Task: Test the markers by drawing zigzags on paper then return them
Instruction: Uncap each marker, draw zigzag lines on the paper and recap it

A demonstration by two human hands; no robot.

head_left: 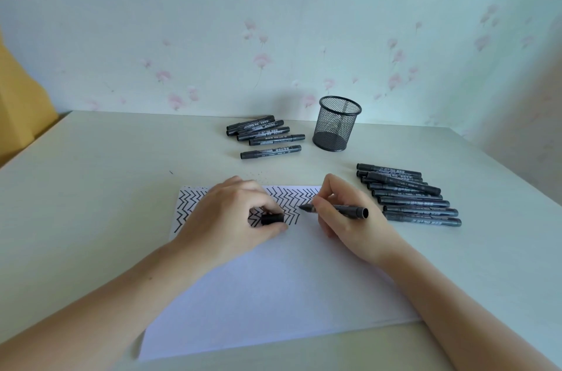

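A white sheet of paper (273,285) lies on the table with rows of black zigzags along its far edge. My right hand (349,218) grips an uncapped black marker (343,210), its tip pointing left just at the end of the zigzags. My left hand (231,218) rests on the paper over the zigzags and pinches the black marker cap (271,218). Several black markers (410,197) lie in a row to the right of the paper. Another group of several markers (264,136) lies farther back.
A black mesh pen cup (336,124) stands upright behind the paper, between the two marker groups, and looks empty. The pale table (91,188) meets a flowered wall at the back. Something yellow (18,103) sits beyond the table's left edge.
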